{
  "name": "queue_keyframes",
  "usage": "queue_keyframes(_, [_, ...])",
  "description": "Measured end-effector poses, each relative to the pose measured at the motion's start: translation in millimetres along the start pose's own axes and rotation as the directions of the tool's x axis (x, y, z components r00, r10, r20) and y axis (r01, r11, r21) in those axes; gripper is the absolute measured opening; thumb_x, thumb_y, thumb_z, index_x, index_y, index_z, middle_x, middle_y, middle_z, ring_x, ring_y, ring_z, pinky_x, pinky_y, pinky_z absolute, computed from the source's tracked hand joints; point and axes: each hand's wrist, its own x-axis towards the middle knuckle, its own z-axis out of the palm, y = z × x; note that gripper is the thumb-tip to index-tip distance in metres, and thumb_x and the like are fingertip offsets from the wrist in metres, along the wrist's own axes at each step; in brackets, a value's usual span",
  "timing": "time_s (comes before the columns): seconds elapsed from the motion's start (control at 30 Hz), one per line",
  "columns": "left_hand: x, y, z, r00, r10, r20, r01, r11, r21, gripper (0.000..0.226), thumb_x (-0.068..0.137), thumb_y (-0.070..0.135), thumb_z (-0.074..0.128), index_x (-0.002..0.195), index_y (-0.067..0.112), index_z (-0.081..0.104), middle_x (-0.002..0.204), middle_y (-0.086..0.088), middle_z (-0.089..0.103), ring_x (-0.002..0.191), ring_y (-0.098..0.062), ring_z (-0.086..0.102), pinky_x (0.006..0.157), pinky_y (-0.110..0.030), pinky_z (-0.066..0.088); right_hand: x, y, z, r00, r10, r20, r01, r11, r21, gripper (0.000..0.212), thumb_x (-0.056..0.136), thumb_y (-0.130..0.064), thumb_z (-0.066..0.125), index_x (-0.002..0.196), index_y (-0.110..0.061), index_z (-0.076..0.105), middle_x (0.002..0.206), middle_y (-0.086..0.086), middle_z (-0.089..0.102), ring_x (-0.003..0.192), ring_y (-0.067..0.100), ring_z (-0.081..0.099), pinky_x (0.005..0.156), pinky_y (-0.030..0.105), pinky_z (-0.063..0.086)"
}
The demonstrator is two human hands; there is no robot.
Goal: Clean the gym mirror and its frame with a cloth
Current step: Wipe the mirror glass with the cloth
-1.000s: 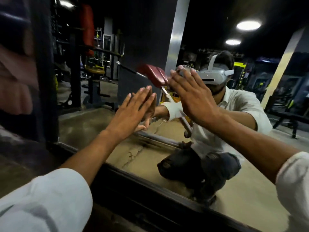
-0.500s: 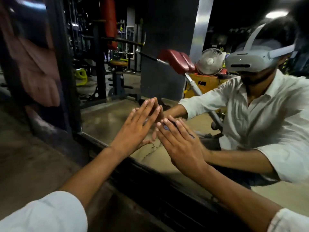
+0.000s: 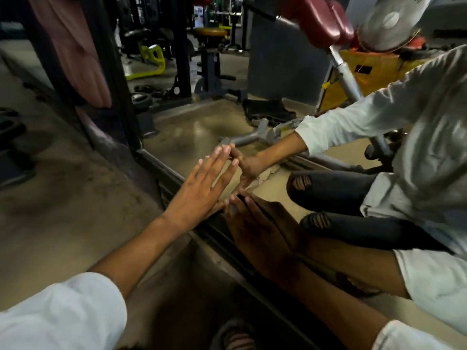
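The gym mirror fills the right of the head view, and its dark frame runs diagonally along the floor, with an upright post at the left. My left hand lies flat on the glass just above the bottom rail, fingers straight and slightly apart, holding nothing. My right hand presses flat on the glass beside it, lower and in shadow, with no cloth visible under it. A pinkish cloth hangs by the post at upper left, away from both hands.
The mirror reflects a crouching person in a white shirt, a red padded bench, a fan and gym machines. Dark weight plates lie on the floor at left. My sandalled foot is at the bottom edge.
The view has tilted down. Both hands slid down the glass to the bottom rail; my right hand dropped from head height to just beside my left.
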Motion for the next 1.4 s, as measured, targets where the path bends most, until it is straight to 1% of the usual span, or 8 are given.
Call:
queue_keyframes(0.3, [-20, -29, 18, 0.994, 0.061, 0.095, -0.064, 0.997, 0.033, 0.111, 0.096, 0.043, 0.073, 0.170, 0.014, -0.004, 0.177, -0.017, -0.011, 0.165, -0.034, -0.004, 0.124, -0.063, 0.032, -2, -18, 28, 0.999, -0.028, 0.024, 0.026, 0.997, 0.078, 0.047, 0.115, -0.008, 0.021, 0.158, 0.007, 0.034, 0.165, 0.027, 0.034, 0.155, 0.044, 0.029, 0.123, 0.051, 0.035])
queue_keyframes(0.4, [-36, -42, 31, 0.989, 0.045, 0.141, -0.051, 0.998, 0.041, 0.117, 0.091, 0.046, 0.078, 0.171, 0.013, -0.001, 0.177, -0.016, -0.012, 0.165, -0.033, -0.006, 0.123, -0.063, 0.034, 13, -17, 18, 0.997, -0.050, 0.066, 0.045, 0.996, 0.072, 0.056, 0.107, -0.004, 0.013, 0.156, 0.003, 0.041, 0.164, 0.024, 0.036, 0.156, 0.039, 0.022, 0.131, 0.050, 0.011])
queue_keyframes(0.57, [-41, -67, 46, 0.983, 0.126, 0.133, -0.130, 0.991, 0.019, 0.117, 0.091, 0.048, 0.076, 0.170, 0.013, -0.003, 0.177, -0.015, -0.015, 0.164, -0.030, -0.011, 0.120, -0.063, 0.038, 32, -19, 17, 0.979, -0.086, 0.185, 0.087, 0.996, 0.002, 0.067, 0.101, -0.021, 0.040, 0.163, 0.000, 0.027, 0.170, 0.025, 0.019, 0.159, 0.042, 0.000, 0.128, 0.054, -0.014])
queue_keyframes(0.87, [-27, -106, 66, 0.948, 0.306, -0.091, -0.298, 0.950, 0.089, 0.099, 0.097, 0.046, 0.062, 0.171, 0.014, 0.004, 0.178, -0.017, 0.002, 0.164, -0.033, 0.010, 0.117, -0.076, 0.029, 43, -25, 23, 0.971, -0.057, 0.234, 0.080, 0.993, -0.091, 0.059, 0.106, -0.016, 0.034, 0.163, -0.003, 0.028, 0.171, 0.019, 0.025, 0.161, 0.038, 0.015, 0.130, 0.053, 0.002])
queue_keyframes(1.03, [2, -146, 32, 0.917, 0.343, -0.204, -0.331, 0.939, 0.090, 0.090, 0.095, 0.032, 0.067, 0.170, 0.016, 0.020, 0.177, -0.019, 0.013, 0.163, -0.037, 0.017, 0.122, -0.070, 0.026, 58, -13, 4, 0.949, -0.141, 0.283, 0.197, 0.964, -0.181, 0.054, 0.104, -0.012, 0.032, 0.155, -0.005, 0.045, 0.164, 0.016, 0.042, 0.155, 0.035, 0.033, 0.130, 0.052, -0.011])
queue_keyframes(1.23, [54, -174, -15, 0.921, 0.308, -0.241, -0.295, 0.951, 0.087, 0.096, 0.099, 0.046, 0.064, 0.171, 0.017, 0.009, 0.178, -0.019, 0.002, 0.165, -0.036, 0.007, 0.125, -0.068, 0.021, 138, 74, -82, 0.961, 0.276, 0.005, -0.272, 0.948, -0.166, 0.054, 0.111, -0.029, 0.031, 0.163, -0.020, 0.036, 0.172, 0.009, 0.028, 0.162, 0.030, 0.013, 0.127, 0.055, 0.008])
queue_keyframes(1.33, [77, -180, -36, 0.921, 0.299, -0.248, -0.301, 0.953, 0.031, 0.096, 0.100, 0.056, 0.062, 0.172, 0.018, 0.009, 0.178, -0.016, -0.001, 0.165, -0.035, 0.001, 0.125, -0.070, 0.015, 172, 122, -110, 0.980, 0.196, -0.019, -0.194, 0.951, -0.242, 0.061, 0.110, -0.027, 0.046, 0.165, -0.009, 0.028, 0.173, 0.015, 0.020, 0.161, 0.034, 0.011, 0.131, 0.047, -0.005])
queue_keyframes(1.4, [82, -181, -38, 0.922, 0.319, -0.220, -0.316, 0.947, 0.053, 0.108, 0.096, 0.066, 0.062, 0.171, 0.016, 0.003, 0.178, -0.016, -0.006, 0.165, -0.036, -0.002, 0.124, -0.073, 0.014, 175, 124, -102, 0.995, 0.090, 0.051, -0.069, 0.947, -0.313, 0.053, 0.114, -0.025, 0.033, 0.164, -0.006, 0.030, 0.172, 0.016, 0.023, 0.160, 0.035, 0.016, 0.131, 0.044, -0.007])
